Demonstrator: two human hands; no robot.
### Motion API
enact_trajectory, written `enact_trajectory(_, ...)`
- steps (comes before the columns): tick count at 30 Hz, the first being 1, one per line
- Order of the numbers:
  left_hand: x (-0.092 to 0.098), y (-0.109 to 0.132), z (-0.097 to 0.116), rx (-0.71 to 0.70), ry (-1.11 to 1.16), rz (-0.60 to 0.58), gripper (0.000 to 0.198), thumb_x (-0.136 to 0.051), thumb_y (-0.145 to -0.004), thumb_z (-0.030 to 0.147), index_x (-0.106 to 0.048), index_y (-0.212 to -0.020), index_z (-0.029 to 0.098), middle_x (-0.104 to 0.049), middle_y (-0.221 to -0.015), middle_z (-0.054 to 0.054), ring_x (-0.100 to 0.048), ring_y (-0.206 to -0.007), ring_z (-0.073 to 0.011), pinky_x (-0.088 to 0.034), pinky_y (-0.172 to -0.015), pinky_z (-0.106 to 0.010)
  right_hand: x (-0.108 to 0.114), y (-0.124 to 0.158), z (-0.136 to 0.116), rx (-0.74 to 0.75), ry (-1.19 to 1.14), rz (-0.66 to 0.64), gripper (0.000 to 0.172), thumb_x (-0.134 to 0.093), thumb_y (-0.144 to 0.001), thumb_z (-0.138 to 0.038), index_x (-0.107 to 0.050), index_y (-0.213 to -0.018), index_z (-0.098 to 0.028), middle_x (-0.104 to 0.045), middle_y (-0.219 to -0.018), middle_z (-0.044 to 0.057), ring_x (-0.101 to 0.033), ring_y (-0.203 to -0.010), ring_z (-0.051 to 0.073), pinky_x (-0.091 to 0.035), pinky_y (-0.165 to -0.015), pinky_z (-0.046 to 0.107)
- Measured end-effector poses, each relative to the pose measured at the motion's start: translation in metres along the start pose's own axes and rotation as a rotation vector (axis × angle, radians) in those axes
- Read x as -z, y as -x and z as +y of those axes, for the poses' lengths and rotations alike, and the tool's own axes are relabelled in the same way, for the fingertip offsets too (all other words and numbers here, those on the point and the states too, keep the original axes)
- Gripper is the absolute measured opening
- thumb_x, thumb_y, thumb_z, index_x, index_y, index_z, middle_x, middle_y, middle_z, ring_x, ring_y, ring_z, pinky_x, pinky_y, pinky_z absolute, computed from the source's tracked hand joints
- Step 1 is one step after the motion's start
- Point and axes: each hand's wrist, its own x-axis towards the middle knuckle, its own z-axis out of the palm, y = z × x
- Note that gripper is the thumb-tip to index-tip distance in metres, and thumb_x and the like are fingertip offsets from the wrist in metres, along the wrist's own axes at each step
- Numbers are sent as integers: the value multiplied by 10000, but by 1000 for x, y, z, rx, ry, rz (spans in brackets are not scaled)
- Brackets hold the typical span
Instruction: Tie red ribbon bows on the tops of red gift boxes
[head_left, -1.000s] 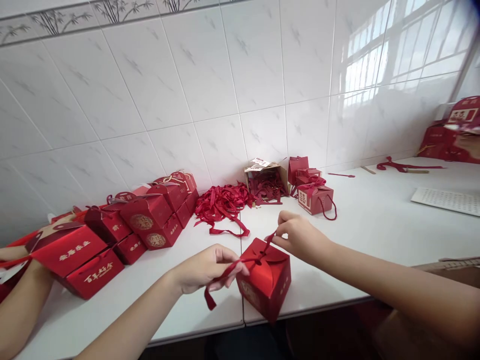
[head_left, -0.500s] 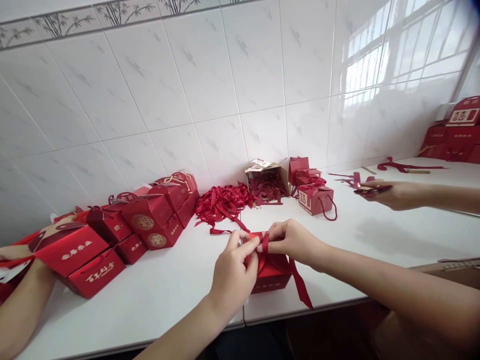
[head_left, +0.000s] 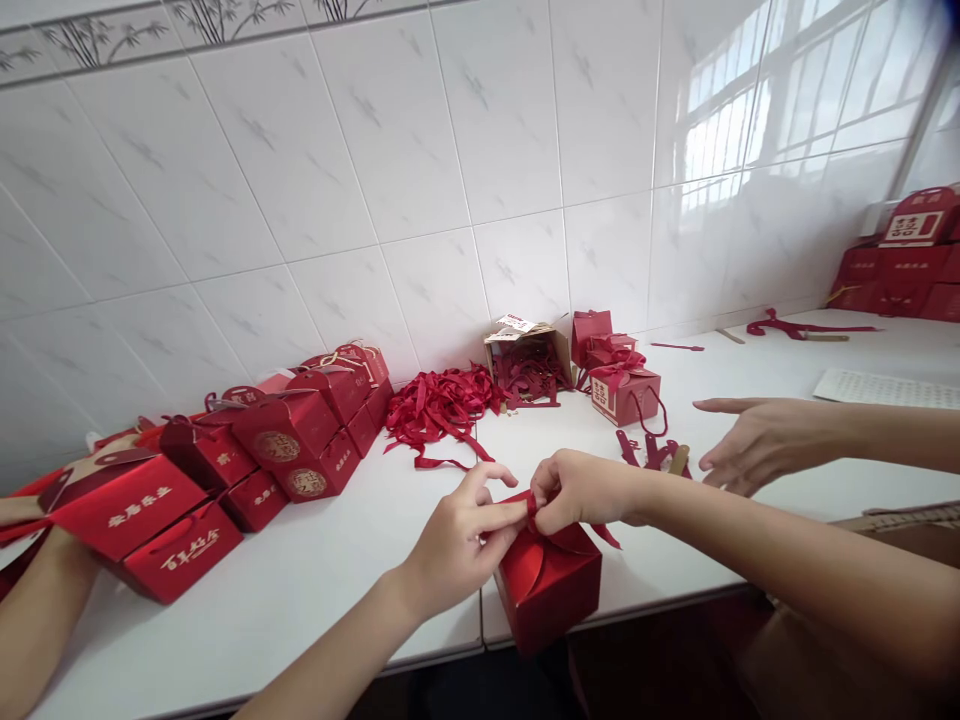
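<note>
A small red box [head_left: 551, 590] with curved top flaps sits at the table's front edge. Dark red ribbon [head_left: 606, 536] runs across its top, one end trailing out at the right. From the left, my left hand [head_left: 461, 540] pinches the ribbon at the top of the box, index finger extended against it. My right hand [head_left: 581, 490] grips the same ribbon between bent fingers, just beside the left fingertips. The exact ribbon loop between the fingers is partly hidden.
Stacked red boxes [head_left: 292, 440] stand at the left, beside another person's arm [head_left: 52, 590]. Ribbon heap [head_left: 442, 400], open carton [head_left: 529, 365] and bow-tied box [head_left: 626, 390] lie behind. Another person's open hand [head_left: 772, 440] hovers right, near flat strips [head_left: 652, 455].
The box has turned and come nearer the front edge; its ribbon tail now points right. The other person's hand at the right has let go of the strips, which lie on the table.
</note>
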Motion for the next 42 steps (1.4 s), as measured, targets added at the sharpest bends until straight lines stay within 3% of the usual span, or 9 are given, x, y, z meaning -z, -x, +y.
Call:
enact_trajectory(8, 7, -8, -8, -55, 81, -20, 180, -530, -805, 95, -687, -794, 182, -595, -946, -53, -471, -544, -49, -413, -514, -196, -2, 2, -4, 100, 109, -26, 75, -602, -566, -220, -605, -600, -153, -507, -675, -9, -382, -489, 60, -256, -366, 185)
enact_trajectory(15, 34, 2, -7, 191, -41, -79, 119, -524, -762, 144, -610, -701, 200, -592, -946, -47, -566, -743, -130, -483, -693, -255, 22, 7, 6, 41, 291, 49, 69, -629, -570, -232, -601, -568, -169, -596, -765, 22, -440, -530, 95, -345, -445, 226)
enact_trajectory(20, 30, -1, -8, 322, 277, -105, 124, -511, -813, 248, -598, -735, 207, -560, -1206, -83, -514, -1130, -237, -432, -946, -394, 16, 6, 10, 238, 334, 153, 59, -580, -677, -242, -617, -698, -202, -611, -962, 43, -578, -813, 184, -461, -717, 288)
enact_trajectory(24, 20, -6, -9, 440, 494, -172, 296, -453, -873, 326, -600, -652, 195, -531, -1291, -78, -477, -1206, -249, -436, -958, -398, 12, 8, 10, 308, 424, 216, 87, -551, -744, -262, -623, -738, -212, -576, -1118, 71, -536, -1027, 245, -386, -915, 401)
enact_trajectory(27, 19, -5, -13, 454, 387, -199, 351, -435, -884, 377, -601, -629, 202, -538, -1281, -57, -459, -1209, -244, -386, -1001, -429, 13, 10, 8, 354, 605, 199, 113, -589, -702, -242, -563, -603, -193, -586, -1070, 71, -496, -1046, 277, -328, -934, 467)
enact_trajectory(32, 26, 4, -17, 320, -124, -136, 334, -496, -854, 396, -581, -594, 205, -561, -1216, -31, -328, -1241, -303, -225, -1022, -584, 14, 13, 5, 362, 703, 153, 186, -643, -623, -207, -487, -526, -177, -592, -937, 57, -506, -938, 252, -357, -878, 446)
enact_trajectory(37, 22, 9, -17, 318, 118, -98, 312, -475, -861, 305, -476, -576, 179, -583, -1094, -79, -501, -1064, -239, -407, -910, -418, 17, 17, 6, 508, 570, 87, 116, -669, -669, -230, -562, -647, -190, -516, -1187, 85, -457, -1137, 257, -347, -963, 385)
enact_trajectory(39, 13, 10, -16, 347, 277, -104, 295, -477, -861, 297, -436, -593, 181, -590, -1034, -80, -555, -967, -207, -452, -840, -356, 16, 17, 7, 531, 484, 22, 309, -719, -648, -329, -594, -902, -205, -433, -1304, 96, -405, -1218, 262, -363, -966, 355)
enact_trajectory(42, -2, 12, -15, 382, 410, -1, 125, -509, -854, 301, -469, -790, 202, -551, -1104, -72, -572, -915, -174, -477, -800, -329, 6, 14, 6, 475, 490, -71, 901, -782, -535, -428, -382, -1319, -235, -420, -1327, 120, -428, -1203, 288, -392, -934, 356)
